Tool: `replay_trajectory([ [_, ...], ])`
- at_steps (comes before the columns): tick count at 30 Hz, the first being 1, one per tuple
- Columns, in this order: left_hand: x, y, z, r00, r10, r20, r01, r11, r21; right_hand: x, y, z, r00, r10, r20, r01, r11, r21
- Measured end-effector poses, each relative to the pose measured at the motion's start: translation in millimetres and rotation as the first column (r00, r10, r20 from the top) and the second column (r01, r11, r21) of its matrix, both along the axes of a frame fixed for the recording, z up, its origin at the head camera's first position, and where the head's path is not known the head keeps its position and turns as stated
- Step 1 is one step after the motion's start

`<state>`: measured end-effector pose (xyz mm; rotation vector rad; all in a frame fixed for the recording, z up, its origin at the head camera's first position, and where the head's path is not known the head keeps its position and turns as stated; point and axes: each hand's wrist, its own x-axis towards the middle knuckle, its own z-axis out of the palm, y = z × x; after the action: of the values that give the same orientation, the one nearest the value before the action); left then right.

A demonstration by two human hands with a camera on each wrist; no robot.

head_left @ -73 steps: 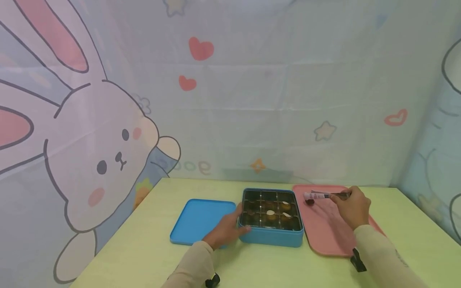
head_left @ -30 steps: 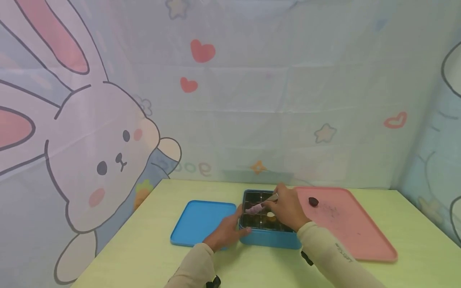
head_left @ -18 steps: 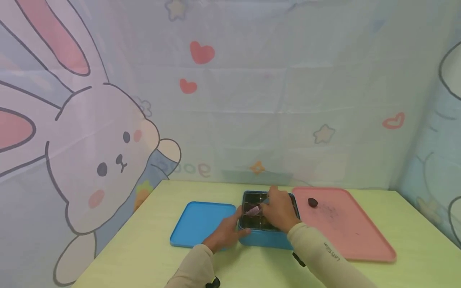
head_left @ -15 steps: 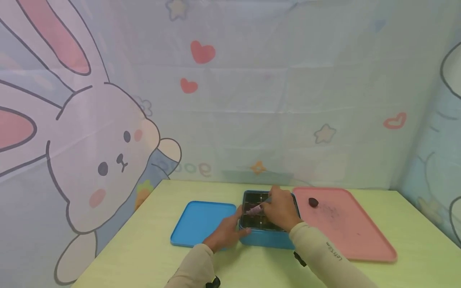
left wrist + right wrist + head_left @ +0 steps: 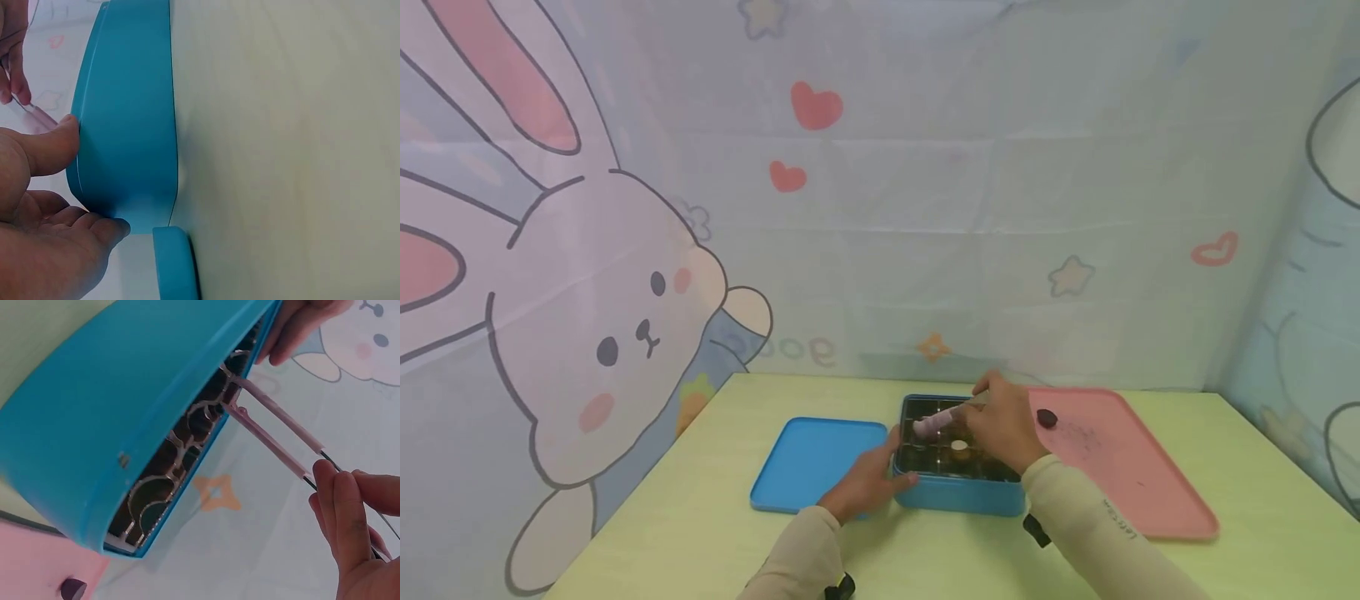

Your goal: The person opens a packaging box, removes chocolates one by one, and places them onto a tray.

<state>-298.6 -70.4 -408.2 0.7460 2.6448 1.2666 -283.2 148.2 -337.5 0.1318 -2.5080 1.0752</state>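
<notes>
A blue box (image 5: 958, 495) with a clear divided insert stands mid-table. Several compartments hold dark round pieces, one with a pale top (image 5: 959, 447). My left hand (image 5: 867, 483) holds the box's near left corner; in the left wrist view its thumb lies on the rim and its fingers curl against the side. My right hand (image 5: 1006, 423), above the right part of the box, pinches tongs (image 5: 942, 423) with pink tips. In the right wrist view the two pink arms are spread and their ends reach into the insert. Whether anything lies between them cannot be seen.
Left of the box lies a flat blue lid (image 5: 816, 463). On the right, a pink tray (image 5: 1150, 492) bears one dark piece (image 5: 1047, 418) and some crumbs. A printed cloth (image 5: 1000, 208) hangs behind the table.
My right hand has brought the tongs leftward from the pink tray to the box. Over the last half second it has risen slightly and shifted right. The left hand stays at its corner.
</notes>
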Motion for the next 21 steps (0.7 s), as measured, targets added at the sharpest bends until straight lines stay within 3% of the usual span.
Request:
replay_trajectory([
  [5,-0.3,-1,-0.4,1.0,-0.007,0.003,0.007,1.0,-0.004,6.0,8,7.5,0.995,0.031,-0.099,-0.034,0.999,-0.029],
  [10,-2.6,-2,-0.8,1.0,-0.006,0.002,0.006,1.0,-0.012,8.1,22,17.9,0.988,0.008,-0.156,-0.014,0.999,-0.035],
  [17,-5.1,-1,-2.9,1.0,-0.005,0.009,0.005,1.0,-0.013,11.3,65,25.2,0.987,-0.078,-0.143,0.067,0.994,-0.082],
  [21,-5.6,1,-4.8,1.0,0.002,0.021,-0.002,1.0,-0.024,14.0,101,19.7,0.971,-0.181,-0.156,0.173,0.983,-0.062],
])
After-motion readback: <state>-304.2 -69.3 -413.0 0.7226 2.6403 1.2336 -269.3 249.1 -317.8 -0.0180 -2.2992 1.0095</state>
